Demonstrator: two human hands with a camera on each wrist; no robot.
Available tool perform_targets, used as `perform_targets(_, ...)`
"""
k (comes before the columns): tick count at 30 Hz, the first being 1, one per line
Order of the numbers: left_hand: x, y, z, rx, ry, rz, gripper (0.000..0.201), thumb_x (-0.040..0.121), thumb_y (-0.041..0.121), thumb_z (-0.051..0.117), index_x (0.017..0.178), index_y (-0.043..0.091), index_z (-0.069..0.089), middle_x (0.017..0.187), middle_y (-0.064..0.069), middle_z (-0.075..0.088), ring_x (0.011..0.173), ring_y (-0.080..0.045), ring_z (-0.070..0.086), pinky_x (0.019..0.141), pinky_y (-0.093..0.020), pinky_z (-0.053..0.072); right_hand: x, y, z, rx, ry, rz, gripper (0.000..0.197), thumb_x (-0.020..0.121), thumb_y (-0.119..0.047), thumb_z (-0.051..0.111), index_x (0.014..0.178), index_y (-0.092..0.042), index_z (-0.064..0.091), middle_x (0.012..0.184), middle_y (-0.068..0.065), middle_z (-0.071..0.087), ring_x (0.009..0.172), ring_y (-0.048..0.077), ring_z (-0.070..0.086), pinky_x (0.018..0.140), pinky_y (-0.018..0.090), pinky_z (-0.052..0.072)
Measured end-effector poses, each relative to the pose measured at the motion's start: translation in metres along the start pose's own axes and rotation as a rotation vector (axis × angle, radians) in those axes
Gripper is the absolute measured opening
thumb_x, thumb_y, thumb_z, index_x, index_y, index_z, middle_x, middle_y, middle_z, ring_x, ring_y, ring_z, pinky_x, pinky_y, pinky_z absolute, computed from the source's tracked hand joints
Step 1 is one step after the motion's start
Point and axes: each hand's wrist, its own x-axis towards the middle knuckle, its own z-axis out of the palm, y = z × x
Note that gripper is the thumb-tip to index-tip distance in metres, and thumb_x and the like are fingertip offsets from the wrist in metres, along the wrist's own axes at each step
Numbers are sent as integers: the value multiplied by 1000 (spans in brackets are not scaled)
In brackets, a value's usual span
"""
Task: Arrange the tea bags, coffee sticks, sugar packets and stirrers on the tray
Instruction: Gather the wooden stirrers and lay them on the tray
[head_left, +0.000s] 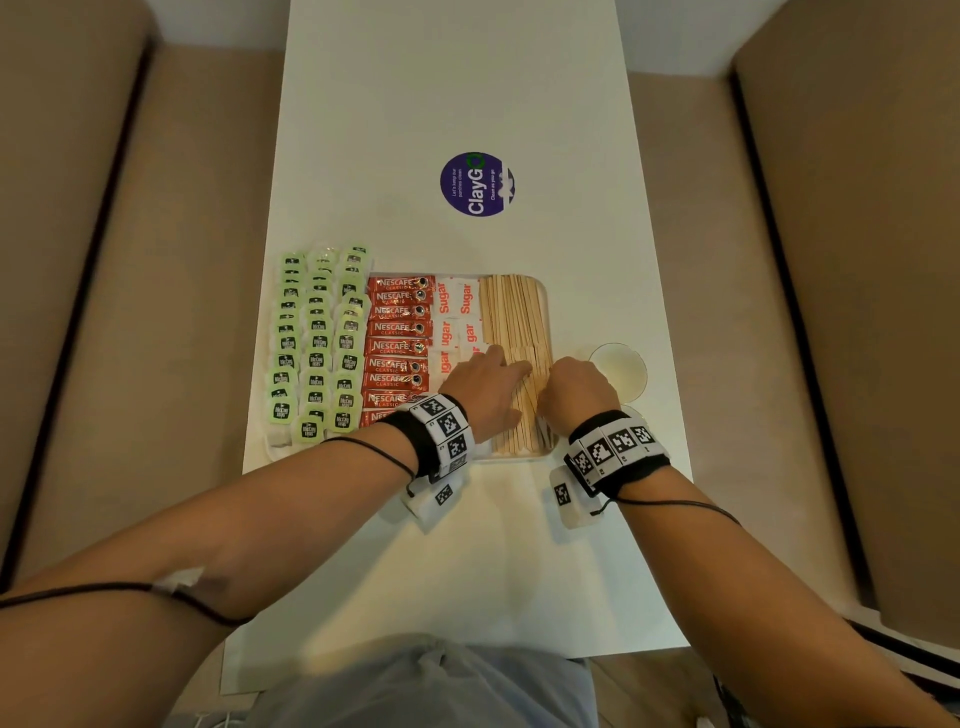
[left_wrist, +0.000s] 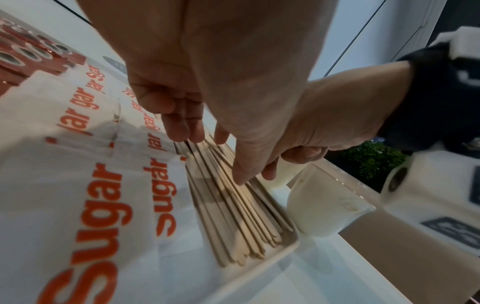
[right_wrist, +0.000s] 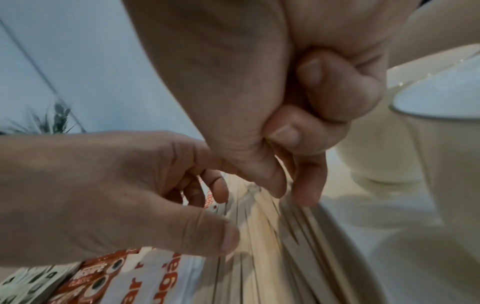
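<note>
A white tray (head_left: 546, 291) holds rows of green tea bags (head_left: 317, 338), red coffee sticks (head_left: 397, 330), white sugar packets (head_left: 457, 299) and, at its right side, wooden stirrers (head_left: 511, 317). Both hands are on the near half of the stirrers. My left hand (head_left: 511, 371) lies over them with fairly straight fingers, fingertips (left_wrist: 182, 131) and thumb touching the wood. My right hand (head_left: 545, 387) is at the stirrers' right edge. Its thumb and forefinger (right_wrist: 306, 191) pinch stirrers (right_wrist: 259, 246), the other fingers curled into the palm. In the left wrist view, stirrers (left_wrist: 233, 216) lie beside sugar packets (left_wrist: 103, 205).
Two pale cups (head_left: 618, 366) stand on the white table just right of the tray, close to my right hand. A round purple sticker (head_left: 477, 184) lies flat farther back. Beige padded benches (head_left: 130, 312) flank the table on both sides.
</note>
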Motion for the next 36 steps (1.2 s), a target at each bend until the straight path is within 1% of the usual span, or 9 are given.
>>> perform_targets(5, 7, 2, 3, 5, 10, 32, 61, 88, 27, 66, 144, 22, 43, 123, -12, 47, 99, -29, 55, 71, -35, 45, -6, 3, -2, -34, -17, -14, 7, 94, -8, 53, 89, -12, 52, 84, 5, 54, 76, 25, 56, 65, 32, 46)
perform_targets(11, 13, 5, 1, -4, 21, 46, 64, 89, 24, 67, 147, 20, 40, 124, -12, 46, 99, -29, 55, 71, -33, 42, -7, 7, -4, -42, -7, -33, 7, 95, -9, 52, 90, -11, 57, 85, 5, 58, 76, 25, 58, 65, 32, 46)
perform_targets(16, 13, -2, -3, -65, 77, -21, 48, 91, 17, 64, 137, 16, 48, 122, -8, 50, 93, -23, 57, 69, -30, 44, -9, 7, 2, -38, 3, -59, 9, 95, -15, 55, 89, -12, 61, 85, 5, 64, 73, 24, 61, 61, 32, 48)
perform_targets(20, 14, -8, -7, -121, 131, -97, 46, 91, 25, 67, 134, 15, 52, 123, -6, 52, 99, -23, 58, 77, -30, 48, -12, 5, 8, -89, -38, -82, 14, 95, -19, 60, 84, -13, 56, 77, 3, 59, 71, 23, 61, 61, 31, 49)
perform_targets(23, 15, -11, -7, -122, 140, -116, 52, 89, 30, 70, 135, 16, 51, 122, -6, 52, 101, -23, 58, 78, -30, 48, -13, 1, 11, -132, -34, -117, 12, 96, -18, 60, 87, -12, 56, 76, 1, 54, 73, 24, 59, 63, 31, 48)
perform_targets(27, 14, -12, -6, -105, 131, -113, 54, 88, 33, 73, 133, 16, 50, 120, -5, 53, 98, -22, 58, 76, -31, 50, -12, -4, 10, -166, -33, -134, 6, 95, -11, 57, 93, -11, 62, 78, 2, 57, 74, 24, 60, 64, 31, 48)
perform_targets(30, 13, -12, -7, -93, 134, -112, 53, 88, 33, 72, 132, 16, 50, 120, -5, 53, 97, -22, 58, 73, -30, 46, -11, -6, 8, -163, -54, -119, 7, 93, -8, 56, 87, -11, 58, 73, 1, 53, 73, 23, 60, 64, 31, 49)
perform_targets(34, 11, -12, -8, -94, 136, -112, 54, 87, 34, 73, 133, 17, 50, 119, -5, 53, 98, -22, 58, 72, -29, 44, -10, -3, 9, -84, -72, -102, 16, 91, -12, 60, 76, -13, 53, 75, 2, 58, 70, 22, 61, 65, 33, 53)
perform_targets(36, 10, -13, -8, -92, 128, -107, 56, 87, 34, 73, 134, 17, 49, 120, -5, 52, 100, -23, 58, 72, -29, 43, -7, -2, 12, -37, -77, -103, 19, 91, -16, 60, 74, -15, 51, 75, 3, 60, 67, 21, 60, 62, 31, 52)
